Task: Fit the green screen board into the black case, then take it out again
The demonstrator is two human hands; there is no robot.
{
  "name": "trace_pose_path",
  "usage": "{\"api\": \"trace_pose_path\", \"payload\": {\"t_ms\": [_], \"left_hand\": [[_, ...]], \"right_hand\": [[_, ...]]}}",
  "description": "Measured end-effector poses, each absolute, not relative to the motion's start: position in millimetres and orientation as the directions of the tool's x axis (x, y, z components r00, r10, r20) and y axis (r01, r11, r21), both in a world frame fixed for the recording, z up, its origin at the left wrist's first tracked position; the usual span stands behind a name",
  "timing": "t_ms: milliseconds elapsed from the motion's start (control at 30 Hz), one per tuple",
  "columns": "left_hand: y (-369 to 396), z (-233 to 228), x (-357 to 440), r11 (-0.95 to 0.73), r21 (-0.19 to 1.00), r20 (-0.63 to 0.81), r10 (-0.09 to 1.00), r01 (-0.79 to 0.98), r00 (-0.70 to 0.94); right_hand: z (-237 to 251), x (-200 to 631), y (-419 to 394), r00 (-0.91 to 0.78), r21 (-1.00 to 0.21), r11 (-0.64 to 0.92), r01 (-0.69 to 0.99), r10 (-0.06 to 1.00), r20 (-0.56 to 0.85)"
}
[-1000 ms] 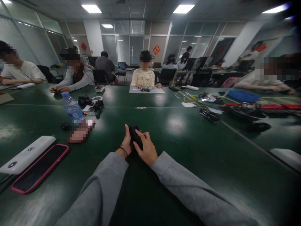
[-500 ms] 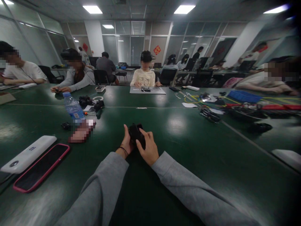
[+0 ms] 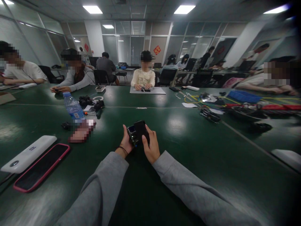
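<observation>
Over the green table, my left hand [image 3: 126, 142] is closed round a small black electronic device [image 3: 133, 135], its circuit board and a small screen-like patch exposed. My right hand [image 3: 151, 145] grips a flat black cover [image 3: 141, 129] between thumb and fingers. That cover sits over the right side of the device, shifted to the right of the exposed part. Whether the two pieces still touch I cannot tell. My left fingers are mostly hidden behind the device.
To the left are a white power bank [image 3: 30, 153], a phone in a pink case [image 3: 42, 168], a pixelated reddish item [image 3: 82, 131] and a water bottle [image 3: 73, 106]. Cables and a blue tray [image 3: 244, 96] lie at right. A co-worker [image 3: 144, 77] sits opposite.
My right hand has shifted slightly right with the black cover, uncovering the device's circuit board. My left hand has barely moved. The person opposite has brought both hands together.
</observation>
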State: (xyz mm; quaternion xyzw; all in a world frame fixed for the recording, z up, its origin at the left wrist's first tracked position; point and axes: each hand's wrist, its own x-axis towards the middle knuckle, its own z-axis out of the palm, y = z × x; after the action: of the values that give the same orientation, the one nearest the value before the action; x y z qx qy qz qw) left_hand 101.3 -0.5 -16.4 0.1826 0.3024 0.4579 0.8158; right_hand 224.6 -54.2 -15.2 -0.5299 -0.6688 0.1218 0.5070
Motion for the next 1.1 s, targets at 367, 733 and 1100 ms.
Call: {"api": "trace_pose_path", "payload": {"t_ms": [367,733,1100], "left_hand": [[2.3,-15.0,101.4,0.464,0.514,-0.254,0.886,-0.722,0.388],[2.1,-15.2,101.0,0.453,0.519,-0.244,0.891,-0.725,0.382],[0.7,-14.7,99.5,0.463,0.540,-0.205,0.882,-0.702,0.424]], "right_hand": [[-26.0,236.2,-34.2,0.157,-0.811,0.373,0.450,0.861,0.483],[-40.9,249.7,-18.6,0.185,-0.827,0.310,0.468,0.881,0.435],[-43.4,253.2,-17.0,0.193,-0.795,0.280,0.538,0.877,0.439]]}}
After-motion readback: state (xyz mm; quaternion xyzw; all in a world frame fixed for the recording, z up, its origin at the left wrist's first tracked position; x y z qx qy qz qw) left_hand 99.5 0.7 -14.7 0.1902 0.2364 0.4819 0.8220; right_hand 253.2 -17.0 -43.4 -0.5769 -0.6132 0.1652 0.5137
